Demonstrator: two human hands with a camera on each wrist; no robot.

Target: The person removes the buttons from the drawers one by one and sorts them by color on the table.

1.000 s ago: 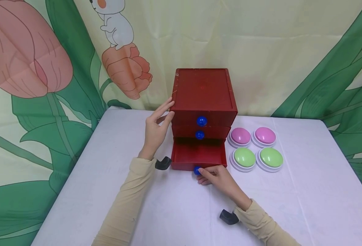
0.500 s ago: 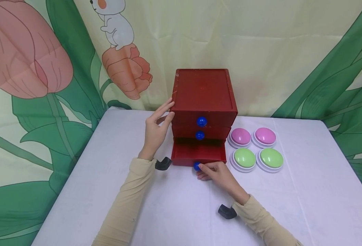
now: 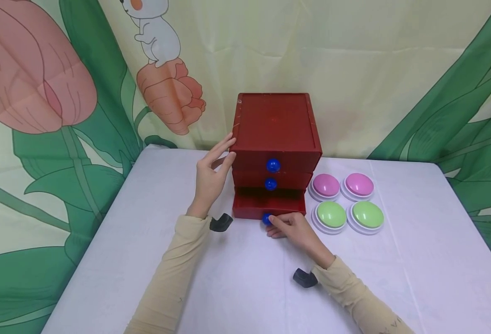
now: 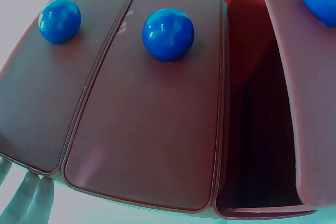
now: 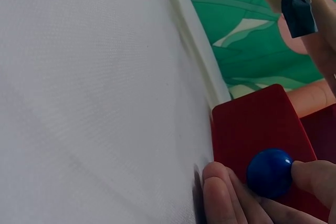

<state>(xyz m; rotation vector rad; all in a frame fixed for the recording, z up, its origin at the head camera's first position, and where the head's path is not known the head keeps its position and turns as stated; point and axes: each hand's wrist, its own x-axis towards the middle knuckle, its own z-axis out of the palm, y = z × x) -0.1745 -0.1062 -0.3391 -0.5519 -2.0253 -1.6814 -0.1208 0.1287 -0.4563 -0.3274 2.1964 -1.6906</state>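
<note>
A dark red cabinet of three drawers [image 3: 276,123] stands at the back of the table, each drawer with a round blue knob. Its bottom drawer [image 3: 245,213] is partly pulled out and looks bare inside where visible; the upper two are closed. My right hand [image 3: 297,230] pinches the bottom drawer's blue knob [image 5: 270,173] between thumb and fingers. With fairly straight fingers, my left hand [image 3: 209,181] rests against the cabinet's left side. In the left wrist view its fingertips [image 4: 30,198] show at the lower left, by the cabinet's edge.
Right of the cabinet sit two pink push lights [image 3: 326,185] and, in front of them, two green ones [image 3: 332,214], all on white bases. A white cloth covers the table [image 3: 245,283]. Behind hangs a printed curtain [image 3: 353,69]. Black camera mounts [image 3: 305,278] jut from both wrists.
My right hand has moved away from me toward the cabinet, and the bottom drawer has slid further in with it. The left hand has stayed in place.
</note>
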